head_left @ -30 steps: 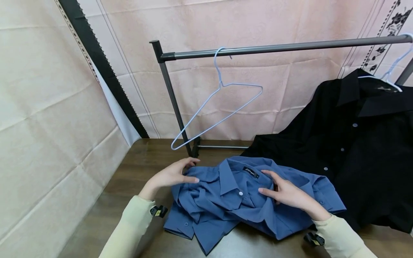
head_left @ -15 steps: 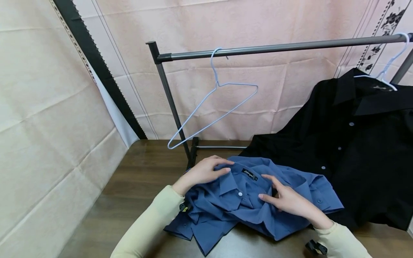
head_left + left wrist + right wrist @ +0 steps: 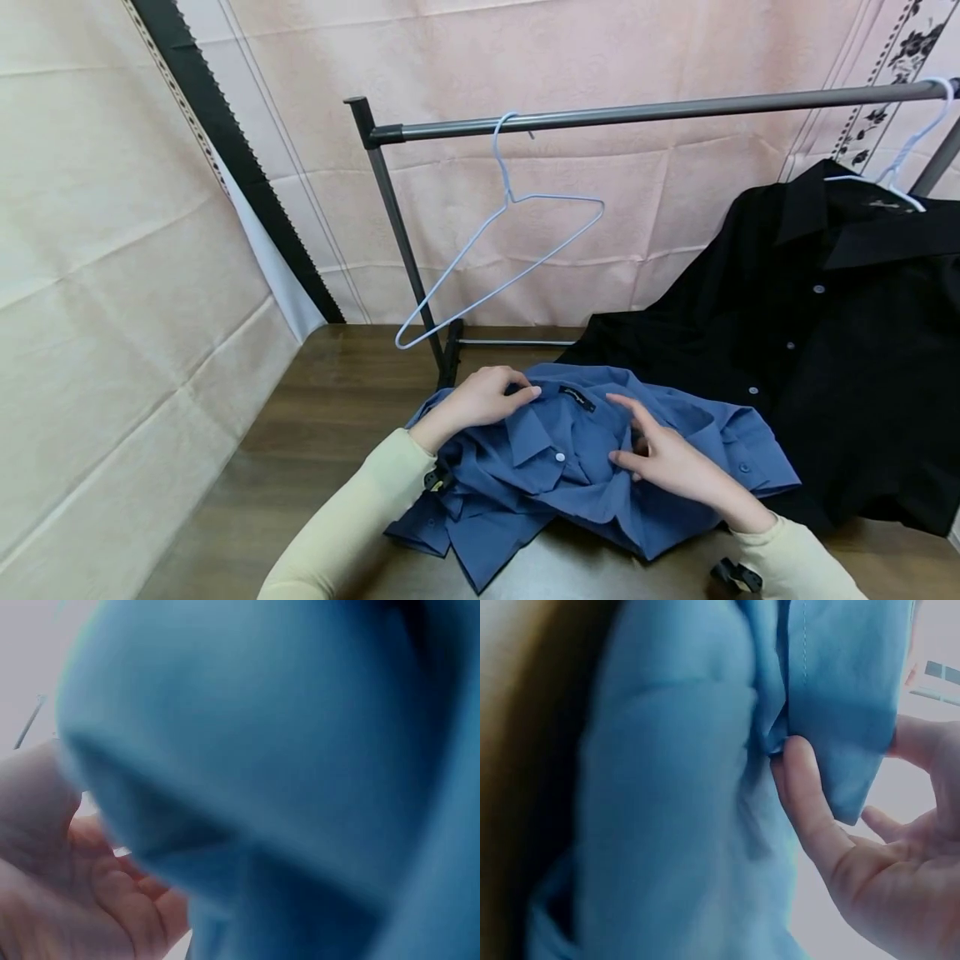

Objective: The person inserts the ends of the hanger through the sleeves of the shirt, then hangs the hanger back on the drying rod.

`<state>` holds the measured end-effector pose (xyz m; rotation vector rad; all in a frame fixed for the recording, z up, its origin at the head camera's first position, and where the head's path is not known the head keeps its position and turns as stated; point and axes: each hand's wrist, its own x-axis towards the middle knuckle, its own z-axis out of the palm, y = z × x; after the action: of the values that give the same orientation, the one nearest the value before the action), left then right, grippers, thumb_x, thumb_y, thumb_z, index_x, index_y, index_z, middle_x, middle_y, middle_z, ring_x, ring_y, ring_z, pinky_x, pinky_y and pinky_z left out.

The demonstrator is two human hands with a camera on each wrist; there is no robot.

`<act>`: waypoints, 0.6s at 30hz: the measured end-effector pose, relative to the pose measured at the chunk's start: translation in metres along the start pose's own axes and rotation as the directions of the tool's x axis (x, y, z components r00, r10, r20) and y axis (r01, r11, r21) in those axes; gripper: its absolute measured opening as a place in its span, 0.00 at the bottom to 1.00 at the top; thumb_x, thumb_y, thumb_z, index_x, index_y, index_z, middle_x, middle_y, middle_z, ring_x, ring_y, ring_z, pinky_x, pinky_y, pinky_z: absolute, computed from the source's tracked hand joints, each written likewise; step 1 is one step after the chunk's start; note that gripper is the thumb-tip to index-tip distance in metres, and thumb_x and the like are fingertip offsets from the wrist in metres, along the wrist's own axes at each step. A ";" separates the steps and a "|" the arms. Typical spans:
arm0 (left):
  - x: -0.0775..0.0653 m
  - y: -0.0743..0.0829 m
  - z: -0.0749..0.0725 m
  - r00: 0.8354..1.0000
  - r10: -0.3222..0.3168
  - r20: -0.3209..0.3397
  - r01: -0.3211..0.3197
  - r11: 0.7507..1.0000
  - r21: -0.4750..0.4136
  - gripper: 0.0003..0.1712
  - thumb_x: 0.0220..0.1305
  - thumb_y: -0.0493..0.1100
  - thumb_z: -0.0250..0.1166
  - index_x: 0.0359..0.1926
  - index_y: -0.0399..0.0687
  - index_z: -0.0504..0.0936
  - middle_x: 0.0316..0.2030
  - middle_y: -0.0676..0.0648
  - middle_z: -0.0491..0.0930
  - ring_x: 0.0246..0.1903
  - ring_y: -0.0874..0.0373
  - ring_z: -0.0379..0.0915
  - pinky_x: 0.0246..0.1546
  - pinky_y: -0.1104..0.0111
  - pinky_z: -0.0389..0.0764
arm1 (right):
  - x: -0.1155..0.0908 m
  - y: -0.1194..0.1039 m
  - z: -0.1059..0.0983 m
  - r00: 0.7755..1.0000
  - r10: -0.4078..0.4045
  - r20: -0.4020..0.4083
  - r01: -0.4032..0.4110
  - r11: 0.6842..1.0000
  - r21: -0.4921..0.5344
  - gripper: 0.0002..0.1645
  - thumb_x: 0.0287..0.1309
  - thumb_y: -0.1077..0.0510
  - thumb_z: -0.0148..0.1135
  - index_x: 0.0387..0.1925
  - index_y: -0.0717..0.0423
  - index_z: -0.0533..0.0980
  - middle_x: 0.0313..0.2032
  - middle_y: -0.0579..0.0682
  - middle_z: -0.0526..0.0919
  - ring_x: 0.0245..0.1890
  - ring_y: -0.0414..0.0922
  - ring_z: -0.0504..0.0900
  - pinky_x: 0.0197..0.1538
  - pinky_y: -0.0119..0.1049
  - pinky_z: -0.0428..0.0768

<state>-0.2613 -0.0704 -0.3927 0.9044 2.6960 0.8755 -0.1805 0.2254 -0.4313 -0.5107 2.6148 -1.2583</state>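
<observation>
A wooden table (image 3: pixel 315 417) carried everything, and a grey clothes rack (image 3: pixel 645 108) stood along its far edge. A black shirt (image 3: pixel 825 350) hung from the rack on a pale hanger (image 3: pixel 892 171) at the right end, and its lower part spread over the far right part of the table. A blue shirt (image 3: pixel 570 492) lay crumpled in the middle of the table, near the front edge, with its right side touching the black shirt. An empty light blue hanger (image 3: pixel 502 250) hung tilted on the rail near the rack's left post.

The left hand (image 3: pixel 480 400) rested on the collar of the blue shirt, with its fingers curled over the cloth at the collar's far left side. The right hand (image 3: pixel 667 458) lay on the shirt just right of the collar; the right wrist view showed its thumb (image 3: pixel 802 787) and fingers pinching a fold of the blue cloth. In the left wrist view the cloth was too near and blurred to show the grip.
</observation>
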 end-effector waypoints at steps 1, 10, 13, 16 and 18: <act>-0.002 0.001 -0.002 1.000 -0.007 -0.019 0.007 1.000 -0.006 0.21 0.76 0.53 0.57 0.53 0.43 0.86 0.48 0.45 0.85 0.39 0.59 0.79 0.42 0.65 0.78 | 0.000 -0.003 -0.002 1.000 -0.015 -0.014 0.015 1.000 -0.001 0.46 0.66 0.58 0.66 0.77 0.45 0.51 0.45 0.61 0.77 0.24 0.48 0.81 0.28 0.39 0.79; -0.021 0.013 -0.022 0.982 0.007 -0.189 -0.017 0.999 -0.049 0.12 0.73 0.44 0.62 0.51 0.46 0.87 0.50 0.47 0.82 0.36 0.58 0.74 0.40 0.65 0.75 | -0.004 -0.031 -0.017 0.972 -0.177 -0.156 0.146 0.970 -0.195 0.23 0.64 0.65 0.64 0.58 0.44 0.76 0.49 0.55 0.81 0.32 0.41 0.77 0.27 0.33 0.75; -0.027 0.017 -0.029 0.971 0.038 -0.236 -0.050 0.998 -0.045 0.13 0.70 0.41 0.62 0.52 0.46 0.86 0.50 0.48 0.81 0.28 0.57 0.69 0.35 0.65 0.72 | -0.006 -0.040 -0.020 0.964 -0.195 -0.178 0.151 0.960 -0.237 0.21 0.64 0.66 0.62 0.57 0.48 0.79 0.51 0.54 0.79 0.24 0.39 0.73 0.27 0.33 0.73; -0.033 0.021 -0.034 0.962 0.060 -0.267 -0.074 0.996 -0.046 0.16 0.67 0.38 0.63 0.54 0.46 0.85 0.52 0.49 0.80 0.30 0.56 0.69 0.36 0.64 0.72 | -0.006 -0.048 -0.021 0.959 -0.204 -0.196 0.147 0.951 -0.273 0.24 0.63 0.66 0.63 0.60 0.53 0.78 0.56 0.57 0.77 0.27 0.38 0.74 0.28 0.32 0.75; -0.036 0.024 -0.037 0.958 0.068 -0.277 -0.084 0.995 -0.046 0.18 0.65 0.37 0.64 0.55 0.46 0.84 0.53 0.49 0.80 0.37 0.56 0.72 0.41 0.63 0.73 | -0.006 -0.051 -0.022 0.957 -0.208 -0.202 0.145 0.946 -0.289 0.26 0.62 0.67 0.63 0.63 0.56 0.76 0.56 0.59 0.76 0.29 0.41 0.75 0.29 0.33 0.76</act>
<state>-0.2324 -0.0945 -0.3501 0.9431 2.8636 1.1696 -0.1707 0.2138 -0.3776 -0.6991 3.0217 -1.0655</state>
